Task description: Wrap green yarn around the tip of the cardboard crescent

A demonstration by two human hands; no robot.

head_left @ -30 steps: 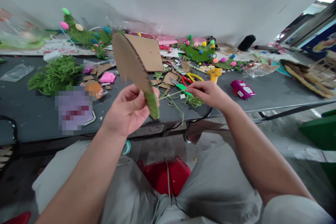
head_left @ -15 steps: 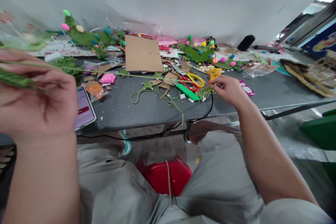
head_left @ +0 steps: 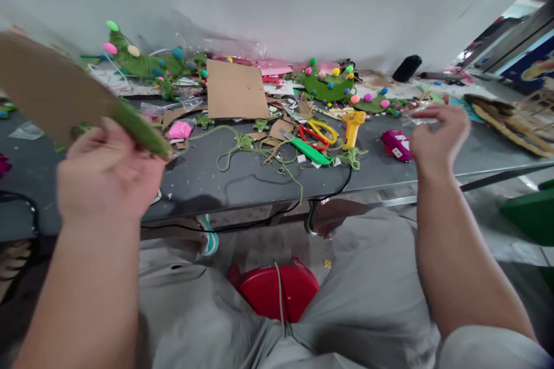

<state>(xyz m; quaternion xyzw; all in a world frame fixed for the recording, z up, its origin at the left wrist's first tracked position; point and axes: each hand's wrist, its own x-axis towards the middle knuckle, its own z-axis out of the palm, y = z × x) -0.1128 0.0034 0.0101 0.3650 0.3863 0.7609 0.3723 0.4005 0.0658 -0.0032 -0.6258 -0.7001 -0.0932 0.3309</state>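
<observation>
My left hand (head_left: 108, 176) is closed round a curved cardboard cut-out (head_left: 52, 89) whose lower end is wound with green yarn (head_left: 141, 130); it is held up at the left, above the table's near edge. A strand of green yarn (head_left: 242, 147) trails from it across the grey table (head_left: 216, 176) to a small tangle (head_left: 352, 155) near the yellow glue gun (head_left: 351, 127). My right hand (head_left: 437, 135) hovers at the right, above the table, fingers curled and blurred; nothing shows plainly in them. It is nearest a purple gadget (head_left: 396, 144).
Scissors with red and yellow handles (head_left: 318, 132), a green comb-like piece (head_left: 309, 151), a flat cardboard sheet (head_left: 236, 89), cardboard scraps and green pom-pom decorations (head_left: 329, 83) crowd the back. A black cable (head_left: 329, 193) hangs over the front edge. A red stool (head_left: 277, 291) sits between my knees.
My left hand turned the cardboard piece so its flat face shows, still at the left. My right hand let the yarn tangle drop on the table and moved right and upward.
</observation>
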